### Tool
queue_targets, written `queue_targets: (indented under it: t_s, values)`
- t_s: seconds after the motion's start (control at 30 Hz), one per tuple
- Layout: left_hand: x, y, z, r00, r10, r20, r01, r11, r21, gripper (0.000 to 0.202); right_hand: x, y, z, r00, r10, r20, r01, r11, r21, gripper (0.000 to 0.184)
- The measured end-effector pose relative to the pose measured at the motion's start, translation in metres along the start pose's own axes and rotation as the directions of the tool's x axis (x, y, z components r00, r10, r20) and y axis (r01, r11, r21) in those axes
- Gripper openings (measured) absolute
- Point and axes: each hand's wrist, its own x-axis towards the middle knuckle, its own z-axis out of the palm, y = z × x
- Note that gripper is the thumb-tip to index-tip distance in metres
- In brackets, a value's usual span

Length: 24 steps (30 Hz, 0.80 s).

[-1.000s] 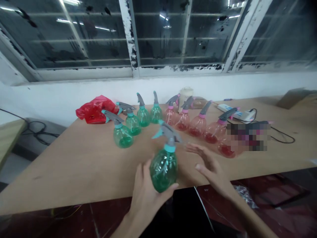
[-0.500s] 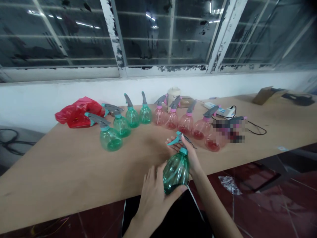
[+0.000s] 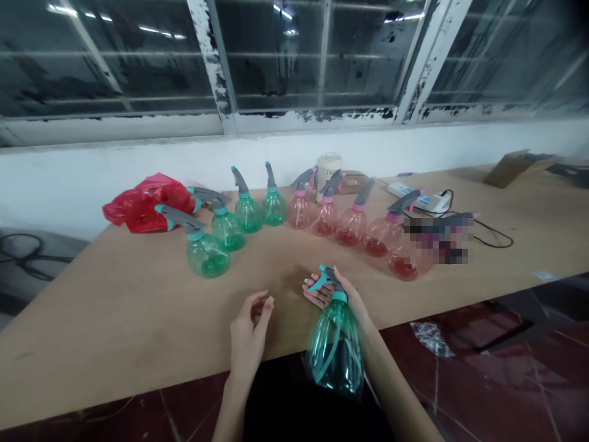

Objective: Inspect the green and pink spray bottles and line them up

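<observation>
Close to the near edge of the wooden bench [image 3: 115, 319], a green spray bottle [image 3: 335, 350] is held by the right hand [image 3: 335, 294], whose fingers are closed about the neck and the grey-and-teal trigger head [image 3: 324, 279]; the bottle's body is tilted toward the camera and hangs past the bench edge, above a dark lap; the left hand [image 3: 248, 328] is kept apart from the bottle, just to its left over the bench, empty, with the fingers loosely curled and the thumb raised; farther back, an arc of spray bottles is stood on the bench; four green bottles are seen on the left of it, the nearest green bottle [image 3: 202, 252] being set a little forward of the others, with its long grey trigger pointed left; a row of pink bottles [image 3: 350, 224] is continued to the right, each with a grey trigger and a pink collar, and red liquid is seen in their bottoms; the rightmost pink bottle [image 3: 405, 264] is partly covered by a pixelated patch; a crumpled red plastic bag [image 3: 142, 212] is laid at the left end of the arc, near the wall; a cream-coloured jar [image 3: 327, 172] is stood behind the pink bottles; a white power strip [image 3: 421, 197] with a black cable is placed to the right of it; a flat piece of cardboard [image 3: 508, 169] is laid at the far right of the bench; a grimy window [image 3: 294, 61] with peeling white frames is set above the white wall behind.
</observation>
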Motion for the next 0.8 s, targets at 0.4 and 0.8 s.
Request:
queue_targets:
  t_s: [0.4, 0.8]
  values:
    - [-0.004, -0.002, -0.001, 1.0, 0.028, -0.013, -0.028, 1.0, -0.009, 0.038, 0.002, 0.022, 0.0, 0.996, -0.019, 0.082, 0.024, 0.998, -0.061, 0.033]
    - [-0.003, 0.0, 0.0, 0.997, 0.065, -0.047, -0.062, 0.997, 0.047, 0.032, -0.007, 0.02, 0.006, 0.99, -0.018, 0.14, 0.018, 1.0, 0.004, 0.031]
